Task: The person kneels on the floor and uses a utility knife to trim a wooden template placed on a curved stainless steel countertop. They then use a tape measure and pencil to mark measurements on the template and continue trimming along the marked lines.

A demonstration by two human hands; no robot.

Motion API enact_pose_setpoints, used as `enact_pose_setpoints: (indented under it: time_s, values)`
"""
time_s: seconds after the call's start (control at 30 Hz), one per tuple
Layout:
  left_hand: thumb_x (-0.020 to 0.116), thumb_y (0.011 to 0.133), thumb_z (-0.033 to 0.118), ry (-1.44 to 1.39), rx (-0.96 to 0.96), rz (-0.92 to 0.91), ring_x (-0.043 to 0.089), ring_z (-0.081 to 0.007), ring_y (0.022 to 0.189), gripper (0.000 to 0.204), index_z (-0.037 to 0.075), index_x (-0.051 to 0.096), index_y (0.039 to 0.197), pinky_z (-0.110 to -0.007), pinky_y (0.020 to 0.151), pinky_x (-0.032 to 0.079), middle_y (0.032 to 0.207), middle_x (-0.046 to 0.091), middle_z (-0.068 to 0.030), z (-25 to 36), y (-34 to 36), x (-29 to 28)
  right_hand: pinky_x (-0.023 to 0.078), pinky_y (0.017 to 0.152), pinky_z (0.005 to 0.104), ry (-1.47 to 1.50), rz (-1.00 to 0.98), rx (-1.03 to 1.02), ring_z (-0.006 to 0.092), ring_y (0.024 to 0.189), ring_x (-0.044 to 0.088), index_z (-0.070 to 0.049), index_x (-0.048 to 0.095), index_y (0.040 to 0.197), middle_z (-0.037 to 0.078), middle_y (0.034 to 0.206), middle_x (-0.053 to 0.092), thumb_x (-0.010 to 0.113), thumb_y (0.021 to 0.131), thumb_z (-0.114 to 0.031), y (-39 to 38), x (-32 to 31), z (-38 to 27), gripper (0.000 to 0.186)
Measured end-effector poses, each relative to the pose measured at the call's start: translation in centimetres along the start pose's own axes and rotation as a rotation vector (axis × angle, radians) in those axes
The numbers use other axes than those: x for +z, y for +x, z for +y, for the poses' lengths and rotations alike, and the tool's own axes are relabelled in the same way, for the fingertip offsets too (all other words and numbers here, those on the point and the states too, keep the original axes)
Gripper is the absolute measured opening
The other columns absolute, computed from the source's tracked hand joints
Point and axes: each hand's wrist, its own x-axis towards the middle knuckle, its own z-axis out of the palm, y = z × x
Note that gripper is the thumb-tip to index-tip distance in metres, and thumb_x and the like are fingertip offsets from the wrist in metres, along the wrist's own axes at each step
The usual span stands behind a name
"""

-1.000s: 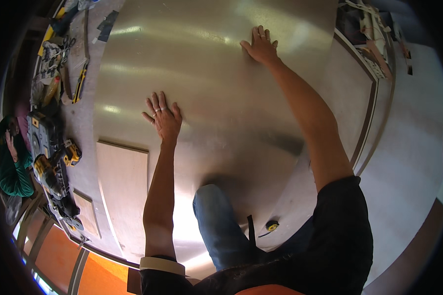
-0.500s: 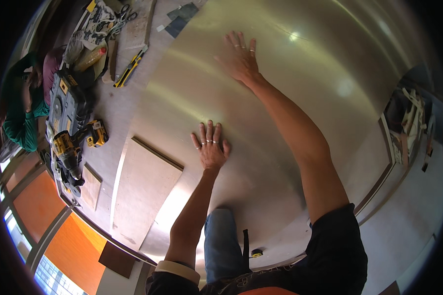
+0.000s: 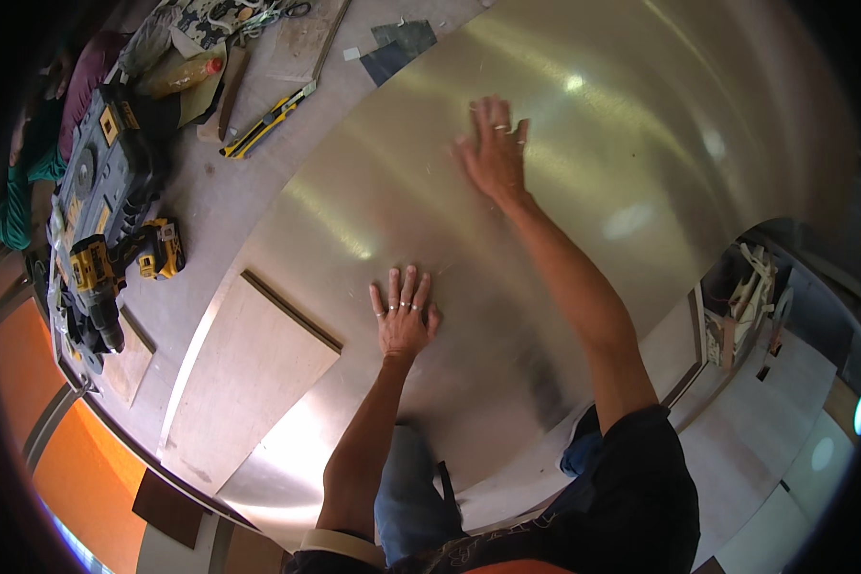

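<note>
1. The left hand lies palm down on the metal sheet, fingers straight and slightly parted, with rings on some of them; it grips nothing.
2. The right hand is farther from the body, palm toward the sheet, fingers spread and holding nothing. It is blurred, so I cannot tell how firmly it touches.
3. The sheet, shiny and broad, covers most of the table, leaving a strip bare along the table's left side.
4. A pale wooden board rests at the sheet's near left corner, left of the left hand.
5. One knee in jeans shows at the sheet's near edge.
6. On the bare strip, a yellow-and-black utility knife lies apart from the sheet's left edge; dark flat pieces sit right beside that edge, farther off.
7. Toward the table's left edge are a yellow-and-black drill, a small board near its nose, a dark case and a red-capped bottle.
8. Past the sheet's right edge, pale strips are heaped.
9. Beyond the table's left edge shows another person's green sleeve.
</note>
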Motion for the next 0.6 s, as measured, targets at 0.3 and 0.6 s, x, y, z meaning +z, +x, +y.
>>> enact_pose_setpoints:
  time_s: [0.3,0.6]
  values:
    - [0.048,0.096,0.040,-0.038,-0.012,-0.129,0.010,-0.0253,0.154,0.064,0.024,0.031,0.156,-0.061,0.122,0.000,0.165,0.021,-0.0011,1.1,0.8,-0.9,0.009,0.117,0.0666,-0.220,-0.045,0.261,0.0384,0.152,0.012,-0.005,0.022,0.157,0.019,0.164,0.019,0.040,0.098,-0.063,5.4,-1.1,12.1,0.084]
    - [0.049,0.096,0.039,-0.147,0.038,0.024,0.013,-0.0236,0.154,0.061,0.021,0.037,0.154,-0.059,0.123,0.003,0.163,0.027,-0.0015,-0.1,0.0,-2.1,0.013,0.115,0.0680,0.036,-0.019,0.128,0.0379,0.150,0.020,-0.008,0.028,0.156,0.018,0.163,0.020,0.044,0.101,-0.055,-21.2,-0.8,-0.2,0.074]
